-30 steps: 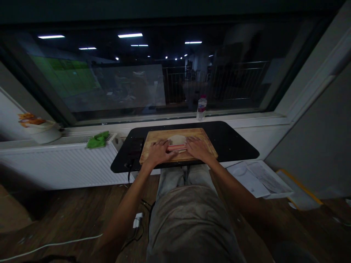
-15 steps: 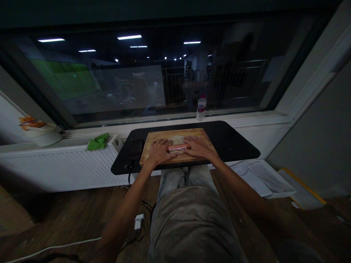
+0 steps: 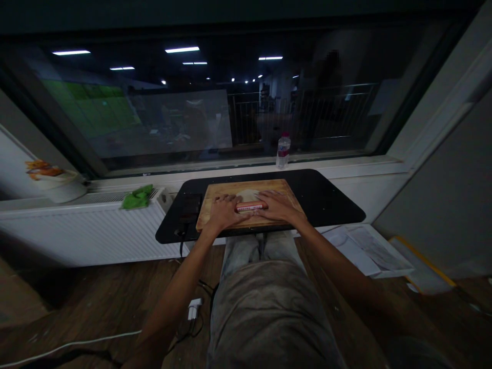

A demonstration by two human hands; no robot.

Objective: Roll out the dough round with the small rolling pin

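Note:
An orange-brown rolling pin (image 3: 251, 205) lies crosswise on a wooden cutting board (image 3: 211, 192). A white label with red print runs along its middle. My left hand (image 3: 226, 210) covers its left end, thumb stretched along the near side. Over the right end rests my right hand (image 3: 275, 205), its fingers pointing inward. Both ends are hidden under the hands. Just beyond the pin, a pale flat patch that looks like dough (image 3: 249, 195) shows between my fingertips.
The board sits on a black table (image 3: 330, 205) against the window sill. A water bottle (image 3: 283, 151) stands on the sill. To the left are a dark box-like device (image 3: 190, 207), a green cloth (image 3: 137, 197) on the radiator, and a white pot (image 3: 61, 187). A white box (image 3: 369, 251) lies on the floor at right.
Hardly anything differs. Both hands stay on the rolling pin, which seems to have shifted very slightly, and the view has tilted a little.

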